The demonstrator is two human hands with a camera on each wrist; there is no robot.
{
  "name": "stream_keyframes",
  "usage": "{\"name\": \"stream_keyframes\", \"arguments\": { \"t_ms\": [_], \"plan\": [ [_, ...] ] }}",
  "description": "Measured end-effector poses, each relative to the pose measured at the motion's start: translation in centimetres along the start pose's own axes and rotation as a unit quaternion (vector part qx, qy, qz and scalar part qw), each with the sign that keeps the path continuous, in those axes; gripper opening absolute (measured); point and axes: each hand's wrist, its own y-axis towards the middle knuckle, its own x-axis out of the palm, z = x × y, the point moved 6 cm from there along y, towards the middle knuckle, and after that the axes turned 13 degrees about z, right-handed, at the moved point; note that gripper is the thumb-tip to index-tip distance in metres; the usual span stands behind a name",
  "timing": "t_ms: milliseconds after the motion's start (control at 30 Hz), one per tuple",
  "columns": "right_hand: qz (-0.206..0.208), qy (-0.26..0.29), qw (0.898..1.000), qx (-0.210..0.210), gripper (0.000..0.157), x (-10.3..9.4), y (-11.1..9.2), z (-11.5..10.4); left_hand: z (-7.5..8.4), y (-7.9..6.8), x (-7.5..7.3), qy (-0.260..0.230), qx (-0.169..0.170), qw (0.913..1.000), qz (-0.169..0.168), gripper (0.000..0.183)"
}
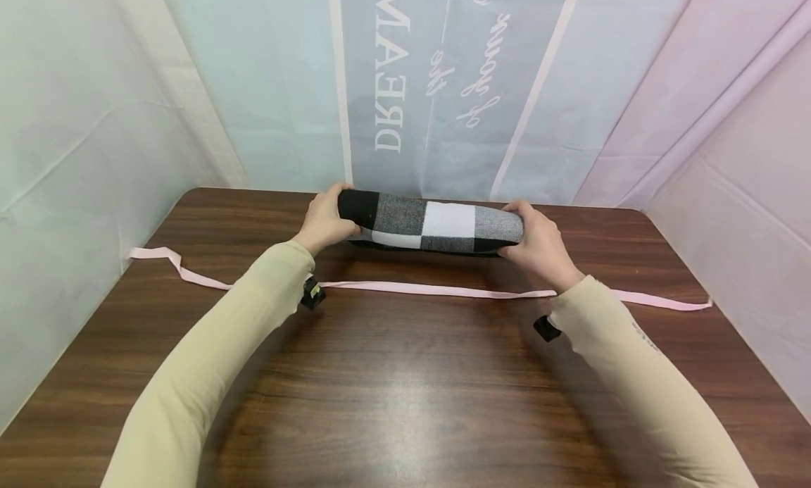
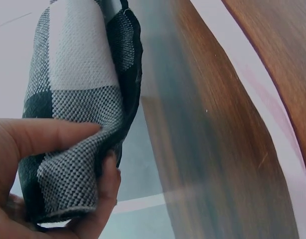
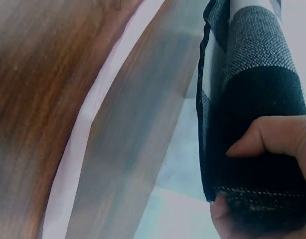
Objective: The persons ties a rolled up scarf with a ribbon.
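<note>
A rolled black, grey and white checked cloth (image 1: 448, 220) lies crosswise between my two hands near the far edge of the table. My left hand (image 1: 324, 219) grips its left end; in the left wrist view the thumb presses on the checked weave and the fingers curl beneath. The right end is held by my right hand (image 1: 538, 240), with the thumb on a black square in the right wrist view. A loose edge hangs along the roll's near side. Closer to me, a pink ribbon (image 1: 418, 289) stretches across the table, passing below both forearms.
The brown wooden table (image 1: 405, 375) meets a printed cloth backdrop (image 1: 285, 86) at its far edge. Pale fabric walls (image 1: 76, 157) stand at the left and right sides. A small black device is strapped at each wrist.
</note>
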Motion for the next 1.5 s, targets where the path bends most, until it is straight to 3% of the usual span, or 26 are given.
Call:
{"name": "stream_keyframes", "arguments": {
  "t_ms": [567,800,1167,1500],
  "plan": [
    [0.048,0.003,0.999,-0.008,0.061,-1.0,-1.8,-0.6,0.0,0.7,0.7,-0.026,0.001,0.9991,0.034,0.077],
    [0.067,0.012,0.997,-0.025,0.059,-1.5,-2.8,-1.1,0.2,0.7,1.0,-0.035,0.005,0.9987,0.036,0.077],
    [0.083,0.019,0.996,-0.036,0.058,-2.1,-4.5,-2.2,0.1,1.5,1.6,-0.043,-0.023,0.9984,0.028,0.077],
    [0.095,0.021,0.994,-0.056,0.059,-2.2,-5.4,-3.1,0.6,2.1,1.8,-0.031,-0.008,0.9993,0.019,0.077]
  ]
}}
